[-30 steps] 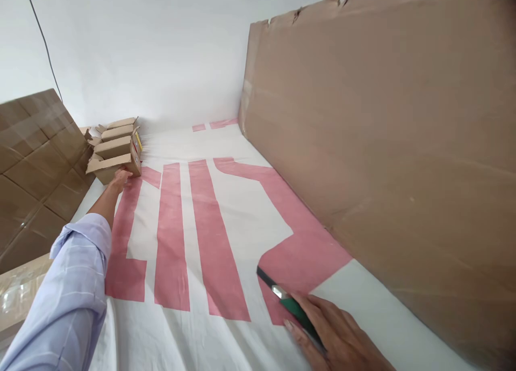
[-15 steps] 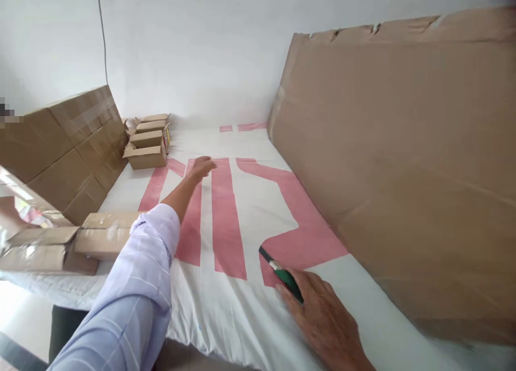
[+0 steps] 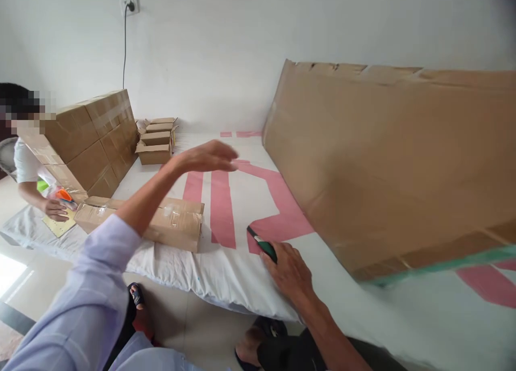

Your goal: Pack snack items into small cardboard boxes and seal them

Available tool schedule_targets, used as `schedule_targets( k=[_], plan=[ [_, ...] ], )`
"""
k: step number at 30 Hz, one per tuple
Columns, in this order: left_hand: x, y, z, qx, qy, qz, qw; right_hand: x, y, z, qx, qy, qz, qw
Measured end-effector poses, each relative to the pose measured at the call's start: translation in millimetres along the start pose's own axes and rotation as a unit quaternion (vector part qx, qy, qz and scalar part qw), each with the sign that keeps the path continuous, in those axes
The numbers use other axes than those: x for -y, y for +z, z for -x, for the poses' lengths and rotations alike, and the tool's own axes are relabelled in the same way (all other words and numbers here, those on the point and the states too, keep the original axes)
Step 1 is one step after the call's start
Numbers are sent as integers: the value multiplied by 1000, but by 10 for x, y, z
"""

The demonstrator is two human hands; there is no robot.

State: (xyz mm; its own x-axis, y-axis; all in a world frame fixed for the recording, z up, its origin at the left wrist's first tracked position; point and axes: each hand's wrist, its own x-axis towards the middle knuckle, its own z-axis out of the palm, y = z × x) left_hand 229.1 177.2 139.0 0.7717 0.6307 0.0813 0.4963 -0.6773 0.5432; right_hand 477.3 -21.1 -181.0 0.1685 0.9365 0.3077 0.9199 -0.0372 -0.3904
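Observation:
A utility knife (image 3: 264, 247) with a green handle and dark blade end is in my right hand (image 3: 288, 271), low over the front of the cloth-covered table (image 3: 258, 193), its tip toward the pink pattern. My left hand (image 3: 209, 155) hangs in the air above the table, fingers stretched out and holding nothing. Below my left forearm, two taped cardboard boxes (image 3: 177, 223) lie end to end along the front edge. The large brown carton (image 3: 387, 166) stands on the right, apart from both hands.
Stacked closed cartons (image 3: 91, 140) stand at the left, beside small open boxes (image 3: 155, 145). At far left a person's hand (image 3: 56, 209) rests on a yellowish sheet (image 3: 60, 223) near an orange object (image 3: 63, 194). A cord (image 3: 124, 48) hangs from the wall socket.
My left hand has risen off the table toward me. The two taped boxes sit farther right along the edge. The view has shifted, and a co-worker now shows at left. The knife stays in my right hand.

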Motion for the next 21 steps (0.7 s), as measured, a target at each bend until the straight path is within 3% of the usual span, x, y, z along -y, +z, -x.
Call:
schedule_targets(
  k=[5, 9, 12, 16, 21],
  plan=[
    [607, -194, 1228, -52, -148, 30, 987, 38, -48, 9, 13, 24, 25, 999],
    [1031, -101, 1797, 26, -191, -62, 979, 46, -67, 16, 30, 36, 42, 998],
    [1086, 27, 1941, 57, -198, -133, 969, 48, -80, 31, 34, 44, 58, 997],
    [861, 263, 1950, 42, -175, -200, 963, 49, -98, 58, 41, 66, 69, 995],
    [596, 625, 2044, 0, -111, -146, 983, 68, -116, 104, 21, 78, 29, 996]
  ],
)
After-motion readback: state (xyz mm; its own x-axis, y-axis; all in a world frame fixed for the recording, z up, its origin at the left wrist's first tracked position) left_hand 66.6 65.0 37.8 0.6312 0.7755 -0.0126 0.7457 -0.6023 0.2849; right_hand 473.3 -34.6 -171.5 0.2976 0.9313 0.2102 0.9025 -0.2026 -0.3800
